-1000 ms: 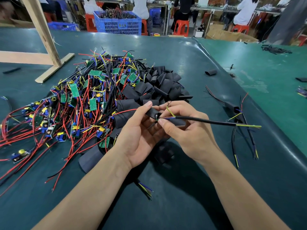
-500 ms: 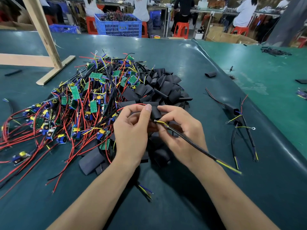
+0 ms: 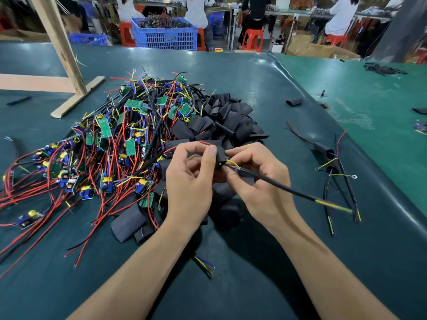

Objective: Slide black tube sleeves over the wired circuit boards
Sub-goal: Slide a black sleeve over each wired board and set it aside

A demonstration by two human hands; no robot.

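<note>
Left hand: the left hand curls round a black sleeve, thumb tip pressed to its near end.
Right hand: the right hand pinches the black cable just where it leaves the sleeve; yellow and blue wires show at the sleeve's mouth.
Board: hidden inside the sleeve or behind the fingers; cannot tell which.
Cable: runs down and right from the hands, ending in bare yellow wire.
Pile: wired green boards heaped left of the hands, loose sleeves heaped just behind them.
Finished: sleeved units lie to the right on the table.
Writing: a yellow mark on the blue crate, too small to read.
</note>
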